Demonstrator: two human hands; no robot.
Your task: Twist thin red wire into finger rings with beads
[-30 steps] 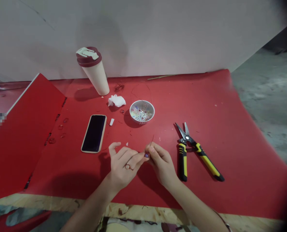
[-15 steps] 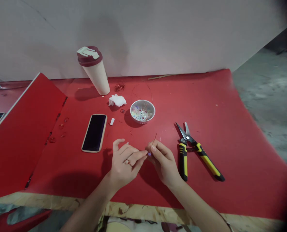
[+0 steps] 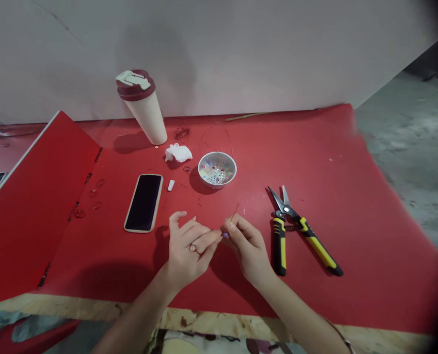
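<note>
My right hand (image 3: pixel 247 247) pinches a thin reddish wire (image 3: pixel 234 212) near a small purple bead (image 3: pixel 225 235), and the wire's free end points away from me. My left hand (image 3: pixel 189 250), with a ring on one finger, sits beside it, one fingertip against the bead. Its other fingers are spread. To the right of my right hand lie black-and-yellow tin snips (image 3: pixel 300 232). A perforated metal bowl (image 3: pixel 217 170) of mixed small beads stands beyond my hands. A dark smartphone in a tan case (image 3: pixel 143 203) lies left of my left hand.
A red mat (image 3: pixel 315 275) covers the wooden table. On it are a cream-and-maroon tumbler (image 3: pixel 147 115), crumpled tissue (image 3: pixel 178 153), a coil of red wire (image 3: pixel 182 133) and small wire rings (image 3: pixel 79 213). A folded red board (image 3: pixel 30 206) rises at the left.
My left hand has shifted slightly farther from me, with its fingertip still at the bead. The view has shifted a little, bringing a second phone into sight at the left edge.
</note>
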